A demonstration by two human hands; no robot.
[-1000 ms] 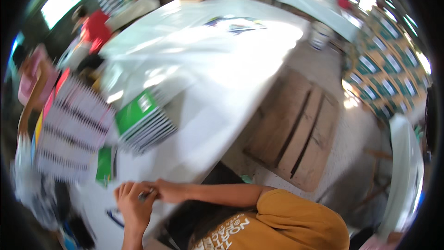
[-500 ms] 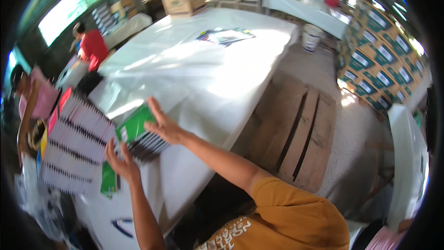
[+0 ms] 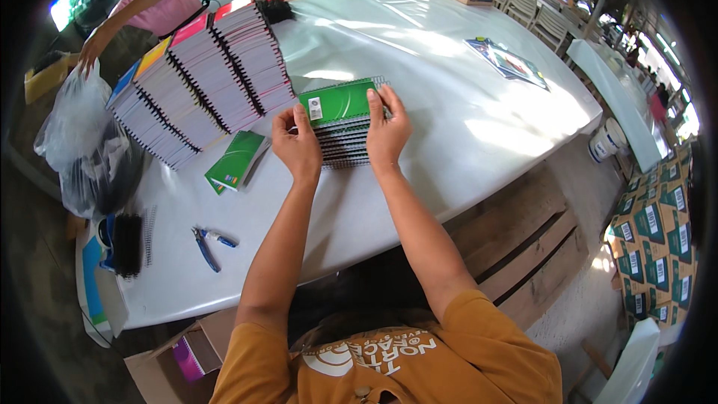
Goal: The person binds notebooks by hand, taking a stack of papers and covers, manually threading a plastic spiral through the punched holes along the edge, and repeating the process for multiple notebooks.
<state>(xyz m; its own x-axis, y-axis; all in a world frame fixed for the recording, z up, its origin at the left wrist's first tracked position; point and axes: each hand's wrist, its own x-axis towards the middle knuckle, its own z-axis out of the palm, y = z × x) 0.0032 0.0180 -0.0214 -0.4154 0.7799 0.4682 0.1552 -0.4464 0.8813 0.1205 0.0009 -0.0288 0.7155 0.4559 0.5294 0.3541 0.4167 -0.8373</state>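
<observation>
Your left hand [image 3: 301, 151] and right hand [image 3: 389, 138] have moved to grip opposite ends of the green notebook stack [image 3: 344, 102] on the counter [image 3: 441, 82], long axis left-right, right end slightly farther away.

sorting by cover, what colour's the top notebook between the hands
The top notebook is green; head view.

Workshop, bookbinding kind: white-covered worktable [image 3: 441, 161]; piled coil-bound books [image 3: 209, 90]; stack of green spiral notebooks [image 3: 344, 105]; loose binding coil [image 3: 149, 236]; blue-handled cutters [image 3: 206, 249]; patterned cartons [image 3: 658, 232], stacked; slatted wooden pallet [image 3: 527, 251]; co-worker in pink [image 3: 166, 7] across the table.
</observation>
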